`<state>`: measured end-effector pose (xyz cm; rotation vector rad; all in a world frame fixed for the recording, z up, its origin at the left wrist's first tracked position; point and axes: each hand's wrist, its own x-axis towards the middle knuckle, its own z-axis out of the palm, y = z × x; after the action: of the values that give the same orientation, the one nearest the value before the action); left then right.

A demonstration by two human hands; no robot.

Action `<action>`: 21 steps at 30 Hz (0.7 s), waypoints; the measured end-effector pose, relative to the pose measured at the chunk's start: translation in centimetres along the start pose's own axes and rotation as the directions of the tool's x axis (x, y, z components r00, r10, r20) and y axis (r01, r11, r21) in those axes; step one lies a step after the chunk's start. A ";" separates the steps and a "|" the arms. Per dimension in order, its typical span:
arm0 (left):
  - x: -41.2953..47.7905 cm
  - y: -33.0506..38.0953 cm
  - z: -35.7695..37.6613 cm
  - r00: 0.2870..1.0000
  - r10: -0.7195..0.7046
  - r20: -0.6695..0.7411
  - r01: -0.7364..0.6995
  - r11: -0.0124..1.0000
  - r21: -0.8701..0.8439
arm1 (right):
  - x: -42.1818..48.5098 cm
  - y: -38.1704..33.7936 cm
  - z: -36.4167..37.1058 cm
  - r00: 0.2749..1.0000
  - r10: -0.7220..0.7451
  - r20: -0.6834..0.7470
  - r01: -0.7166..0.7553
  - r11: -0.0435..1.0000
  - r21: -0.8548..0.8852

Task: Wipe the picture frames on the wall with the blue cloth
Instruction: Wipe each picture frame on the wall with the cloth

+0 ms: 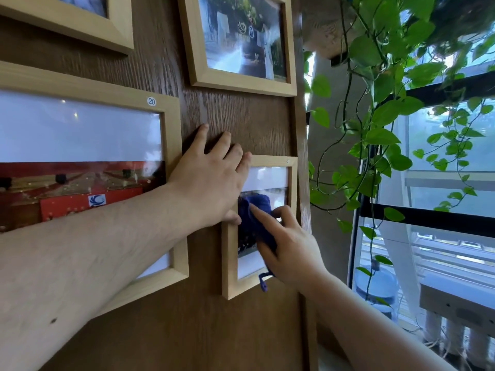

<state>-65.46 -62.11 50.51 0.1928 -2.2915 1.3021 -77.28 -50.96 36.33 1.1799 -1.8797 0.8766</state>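
Note:
A small light-wood picture frame [228, 261] hangs low on the brown wood wall, right of centre. My right hand [289, 245] presses the blue cloth [254, 212] against its glass, fingers pointing up and left. My left hand [211, 178] lies flat and spread on the wall, its thumb and little finger touching the small frame's upper left corner. A large frame [171, 124] marked 20 hangs to the left, partly behind my left forearm. Another frame [241, 84] hangs above, and a fourth frame [101, 30] shows at the top left.
The wood wall panel [235, 119] ends at a vertical edge just right of the small frame. Beyond it trail green vine leaves [385, 135] over black shelf bars [428, 218], with a window behind and a water jug [375, 285] low down.

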 end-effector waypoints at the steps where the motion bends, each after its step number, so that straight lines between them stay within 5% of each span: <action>1: 0.0 0.0 0.0 1.000 -0.001 0.000 0.001 1.000 0.001 | -0.4 0.7 0.1 1.000 0.025 -0.003 -0.026 0.998 -0.052; 7: -0.1 0.0 -0.1 1.000 0.000 0.012 0.000 1.000 0.001 | -2.6 3.2 0.5 0.956 0.287 0.065 -0.286 0.958 -0.025; 12: -0.1 0.1 -0.2 1.000 -0.007 0.016 0.007 1.000 0.007 | -2.4 -0.1 0.6 0.993 -0.020 0.114 0.011 0.997 0.077; 15: -0.2 0.1 -0.3 1.000 -0.009 0.021 0.009 1.000 0.004 | -2.7 0.4 0.7 0.994 -0.055 0.099 0.055 0.998 0.011; 21: -0.2 0.1 -0.4 0.999 -0.005 0.042 0.005 1.000 0.007 | -4.9 3.8 0.6 0.950 0.280 0.141 -0.254 0.951 -0.173</action>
<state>-65.18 -61.69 50.52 0.2304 -2.3200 1.3152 -79.49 -48.09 31.28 0.9407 -2.2378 0.7788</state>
